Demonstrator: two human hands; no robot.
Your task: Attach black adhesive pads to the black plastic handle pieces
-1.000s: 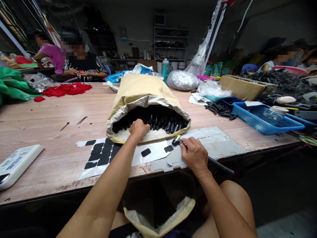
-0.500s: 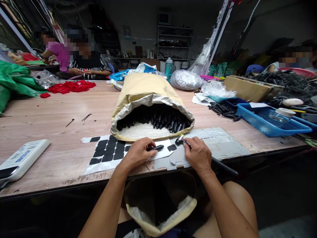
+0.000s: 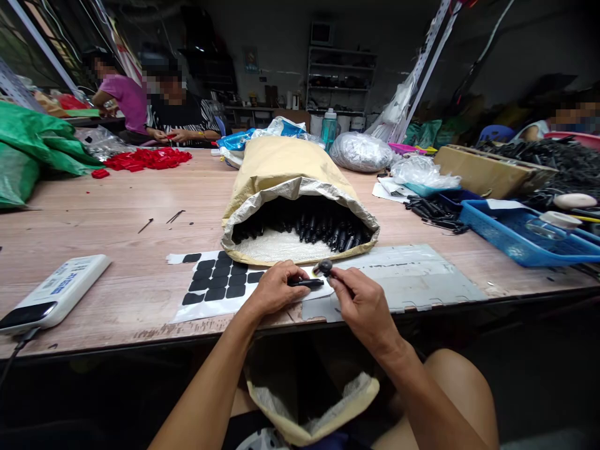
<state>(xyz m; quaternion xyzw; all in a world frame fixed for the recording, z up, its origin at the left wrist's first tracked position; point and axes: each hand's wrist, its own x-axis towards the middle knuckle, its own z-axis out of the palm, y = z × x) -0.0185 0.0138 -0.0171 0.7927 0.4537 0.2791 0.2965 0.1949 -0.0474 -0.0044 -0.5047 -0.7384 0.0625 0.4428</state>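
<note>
My left hand (image 3: 281,289) is closed on a slim black pen-like part (image 3: 307,283), held low over the white sheet and pointing right. My right hand (image 3: 363,300) grips a small hammer (image 3: 323,268); its dark head is smeared by motion just above the black part, and most of the handle is hidden by my hand and arm. Beneath my left hand lies a white sheet with black rounded stickers (image 3: 215,281). Directly behind both hands, an open tan sack (image 3: 300,159) lies on its side, full of similar black parts (image 3: 344,237).
A grey board (image 3: 422,281) lies along the table edge. A white power bank (image 3: 59,290) with a cable is at left, a blue tray (image 3: 525,240) at right. Another open sack (image 3: 312,428) sits at my lap. Two co-workers sit beyond the red pieces (image 3: 147,159).
My right hand has raised the hammer and brought its head left, over the black part. My left hand still holds that part. The whole view has shifted slightly.
</note>
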